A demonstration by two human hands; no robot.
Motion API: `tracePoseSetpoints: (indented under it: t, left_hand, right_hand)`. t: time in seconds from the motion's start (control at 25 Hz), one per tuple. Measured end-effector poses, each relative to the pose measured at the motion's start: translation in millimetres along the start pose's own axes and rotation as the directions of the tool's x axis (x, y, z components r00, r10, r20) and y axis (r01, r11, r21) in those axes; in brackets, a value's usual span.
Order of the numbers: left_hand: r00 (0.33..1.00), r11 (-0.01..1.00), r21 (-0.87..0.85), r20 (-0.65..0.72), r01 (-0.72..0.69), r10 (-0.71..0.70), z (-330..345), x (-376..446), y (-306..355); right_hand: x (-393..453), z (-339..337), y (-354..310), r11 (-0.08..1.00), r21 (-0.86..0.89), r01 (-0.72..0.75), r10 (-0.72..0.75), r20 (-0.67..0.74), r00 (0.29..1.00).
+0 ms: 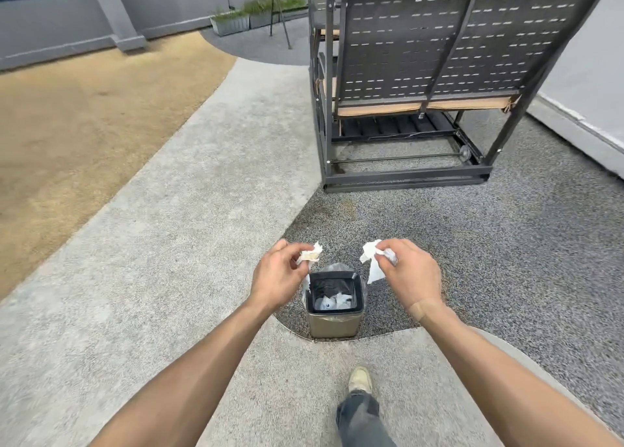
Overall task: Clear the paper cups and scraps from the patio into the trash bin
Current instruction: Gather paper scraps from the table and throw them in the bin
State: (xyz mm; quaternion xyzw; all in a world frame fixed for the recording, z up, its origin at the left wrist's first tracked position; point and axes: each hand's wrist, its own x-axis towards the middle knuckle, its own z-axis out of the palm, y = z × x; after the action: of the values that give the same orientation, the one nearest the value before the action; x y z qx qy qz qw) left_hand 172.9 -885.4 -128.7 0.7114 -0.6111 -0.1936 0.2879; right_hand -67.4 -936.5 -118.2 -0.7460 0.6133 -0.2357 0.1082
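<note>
A small square trash bin with a dark plastic liner stands on the dark gravel patch, white scraps lying inside it. My left hand pinches a crumpled white paper scrap above and just left of the bin's rim. My right hand grips another torn white paper scrap above and right of the bin. Both hands hover at about the same height, one on each side of the bin opening.
A dark metal swing bench frame with a tan cushion stands beyond the bin. A pale concrete path curves left, with brown turf further left. My shoe and jeans leg are just behind the bin.
</note>
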Motion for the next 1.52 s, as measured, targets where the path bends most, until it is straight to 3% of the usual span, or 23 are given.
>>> tracePoseSetpoints:
  t: [0.28,0.52,0.72,0.92,1.16,1.52]
  left_hand:
    - [0.994,0.994,0.044,0.037,0.104,-0.106,45,133,14]
    - [0.986,0.987,0.062,0.067,0.147,-0.151,67,203,-13]
    - [0.957,0.977,0.093,0.204,0.192,-0.207,94,237,-61]
    - [0.891,0.952,0.018,0.347,0.305,-0.292,125,248,-107]
    - [0.843,0.924,0.027,0.399,0.383,-0.361,183,253,-158]
    - [0.729,0.883,0.185,0.505,0.43,-0.461,320,239,-255]
  right_hand:
    - [137,49,42,0.999,0.033,0.011,-0.016,0.155,0.988]
    - [197,101,62,0.999,0.018,-0.03,0.024,0.281,0.959]
    - [203,151,71,0.988,0.02,-0.153,0.134,0.377,0.917]
    - [206,195,83,0.938,-0.001,-0.348,0.314,0.434,0.845]
    - [203,254,111,0.857,-0.05,-0.512,0.477,0.45,0.755]
    - [160,407,180,0.812,-0.147,-0.566,0.544,0.541,0.641]
